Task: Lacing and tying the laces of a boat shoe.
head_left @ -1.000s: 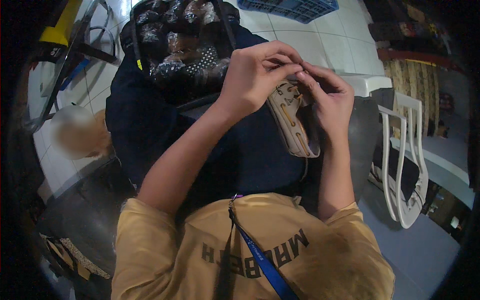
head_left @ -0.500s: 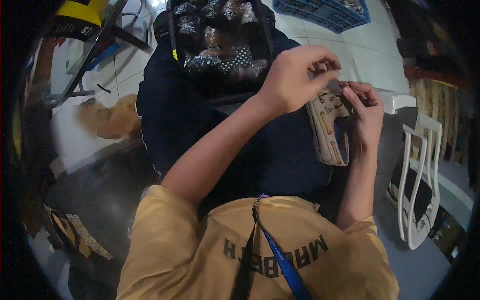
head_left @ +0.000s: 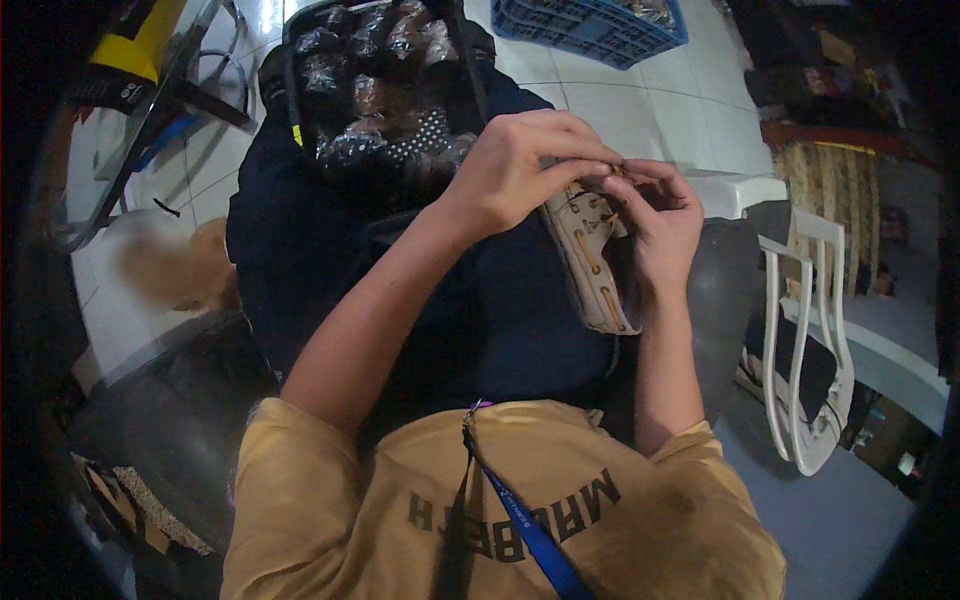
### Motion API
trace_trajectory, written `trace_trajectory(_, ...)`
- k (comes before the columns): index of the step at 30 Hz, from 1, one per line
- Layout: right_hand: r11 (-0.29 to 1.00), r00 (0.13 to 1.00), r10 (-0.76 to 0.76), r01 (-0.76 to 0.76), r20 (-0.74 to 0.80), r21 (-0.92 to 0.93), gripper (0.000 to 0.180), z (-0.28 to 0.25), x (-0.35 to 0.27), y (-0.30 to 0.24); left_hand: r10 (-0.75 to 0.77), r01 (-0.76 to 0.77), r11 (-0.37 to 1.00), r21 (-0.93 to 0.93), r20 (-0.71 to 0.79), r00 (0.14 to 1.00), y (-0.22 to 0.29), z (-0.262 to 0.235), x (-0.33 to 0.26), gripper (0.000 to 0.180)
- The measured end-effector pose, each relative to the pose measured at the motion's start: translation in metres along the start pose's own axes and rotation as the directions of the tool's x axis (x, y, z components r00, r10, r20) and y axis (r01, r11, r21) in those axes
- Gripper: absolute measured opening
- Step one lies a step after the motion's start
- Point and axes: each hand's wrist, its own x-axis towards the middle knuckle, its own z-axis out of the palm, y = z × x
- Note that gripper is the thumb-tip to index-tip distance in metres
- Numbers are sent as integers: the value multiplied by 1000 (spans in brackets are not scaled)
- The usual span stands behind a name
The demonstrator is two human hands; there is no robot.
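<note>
A cream boat shoe (head_left: 588,268) with orange-brown laces lies on my right thigh, its heel end toward me. My left hand (head_left: 515,172) reaches across from the left, thumb and fingers closed in a pinch over the far end of the shoe. From the right, my right hand (head_left: 662,222) meets it there, also pinching. A bit of brownish shoelace shows between the fingertips of both hands. My fingers cover the shoe's toe and part of its lacing.
Beyond my knees stands a dark crate (head_left: 475,62) of plastic-wrapped items. A blue basket (head_left: 600,30) is on the tiled floor farther off. A white plastic chair (head_left: 845,300) stands at right, a yellow-and-black object (head_left: 130,55) at far left.
The view has shifted, so everything sits farther left. My hands have come together over the shoe; half a second ago their fingertips were slightly apart, with a pale grey patch between them.
</note>
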Motion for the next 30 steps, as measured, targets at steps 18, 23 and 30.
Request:
trace_trajectory(18, 992, 962, 124, -125, 245, -12, 19, -42, 27, 12, 115, -110, 990, 88, -60, 992, -16, 20, 3, 18)
trace_trajectory(23, 986, 950, 123, -149, 286, 71, 14, -50, 41, 36, 173, -157, 974, 165, -84, 981, -23, 23, 0, 18)
trace_trajectory(30, 988, 944, 124, -145, 305, 49, 10, -69, 49, 65, -26, 31, 998, 56, -84, 996, -17, 36, -5, 17)
